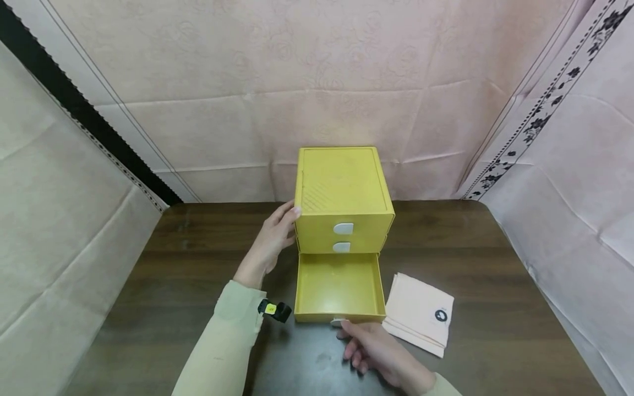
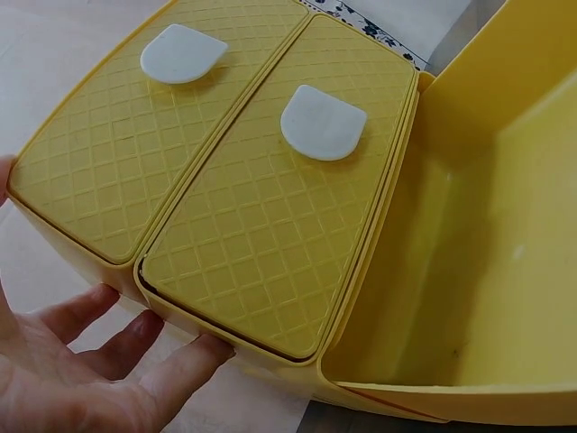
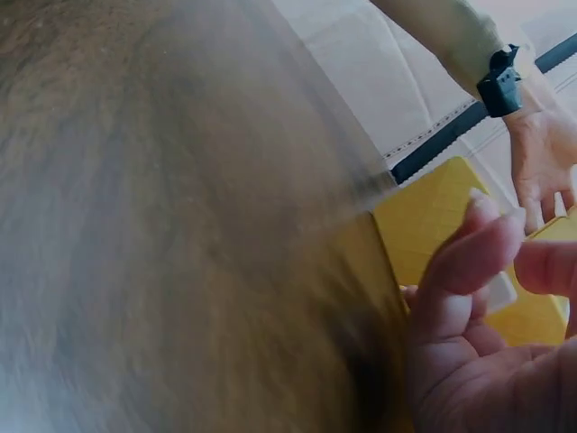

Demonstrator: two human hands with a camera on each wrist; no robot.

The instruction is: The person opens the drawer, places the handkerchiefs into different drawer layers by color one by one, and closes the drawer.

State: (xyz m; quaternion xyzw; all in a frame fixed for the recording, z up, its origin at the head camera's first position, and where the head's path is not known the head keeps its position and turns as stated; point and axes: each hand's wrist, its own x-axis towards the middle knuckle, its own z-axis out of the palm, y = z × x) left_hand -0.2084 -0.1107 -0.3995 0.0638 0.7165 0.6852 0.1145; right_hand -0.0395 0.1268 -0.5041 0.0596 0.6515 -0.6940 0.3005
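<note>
A yellow drawer cabinet stands on the table with its bottom drawer pulled out; no contents show inside. Its two upper drawers are closed, each with a white tab handle. My left hand rests against the cabinet's left side, fingertips touching the side wall and thumb at the upper front corner. Down at the front of the pulled-out drawer, my right hand pinches its white handle between thumb and curled index finger. In the right wrist view the fingers partly cover that handle.
Just right of the drawer lies a folded pale cloth with a dark round mark. The dark wooden table ends at pale patterned cloth hangings behind and on both sides. A black device is strapped to the left wrist.
</note>
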